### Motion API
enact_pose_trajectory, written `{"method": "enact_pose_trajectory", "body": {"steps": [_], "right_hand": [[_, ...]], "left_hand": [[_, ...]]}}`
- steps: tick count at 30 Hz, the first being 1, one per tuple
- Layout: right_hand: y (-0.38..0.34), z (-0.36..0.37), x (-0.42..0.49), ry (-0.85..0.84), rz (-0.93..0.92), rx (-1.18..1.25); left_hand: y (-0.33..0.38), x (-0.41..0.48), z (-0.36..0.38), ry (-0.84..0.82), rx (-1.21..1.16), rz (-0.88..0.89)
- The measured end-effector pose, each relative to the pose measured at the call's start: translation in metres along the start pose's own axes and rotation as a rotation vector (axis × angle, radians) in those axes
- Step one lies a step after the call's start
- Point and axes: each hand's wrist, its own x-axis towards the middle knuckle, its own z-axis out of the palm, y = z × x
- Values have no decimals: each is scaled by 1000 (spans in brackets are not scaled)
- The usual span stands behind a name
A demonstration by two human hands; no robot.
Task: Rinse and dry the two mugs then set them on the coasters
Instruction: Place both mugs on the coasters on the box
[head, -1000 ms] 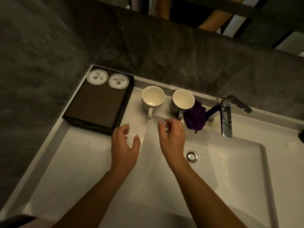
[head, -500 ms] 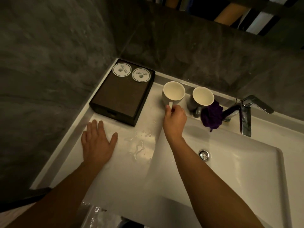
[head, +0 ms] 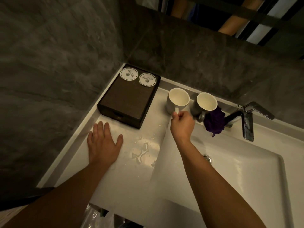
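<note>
Now I see the right hand [head: 182,125] reaching to the back edge of the surface [head: 131,178], its fingers [head: 175,115] curled narrow and pinching the handle of the white mug [head: 176,100]. That mug stands upright on the surface, mouth up, between the dark box [head: 126,99] and the grey mug [head: 204,102], which stands upright just beside it, further toward the right. The left hand [head: 103,143] lies palm down near the left edge of the surface, fingers [head: 100,127] straight and spread wide, holding nothing. The box fills the back left corner. On its far end lie a coaster [head: 129,74] nearest the corner and a second coaster [head: 147,79] just beside it, both round, white and bare. A purple cloth [head: 214,121] is bunched against the grey mug's handle, at the foot of the faucet [head: 246,122], whose spout hangs over the basin [head: 246,170]. I can see the drain [head: 207,157] partly behind the right forearm. Small puddles of water [head: 141,152] sit on the surface between the two hands.
</note>
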Motion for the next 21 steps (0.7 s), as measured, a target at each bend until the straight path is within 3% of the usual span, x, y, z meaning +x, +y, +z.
{"method": "enact_pose_trajectory", "body": {"steps": [8,21], "right_hand": [[-18,-11,-11,10,-129,34],[-143,47,9,-129,-282,108]], "left_hand": [[0,1,3,-12,28,2],[-3,7,10,-4,1,-6]]}}
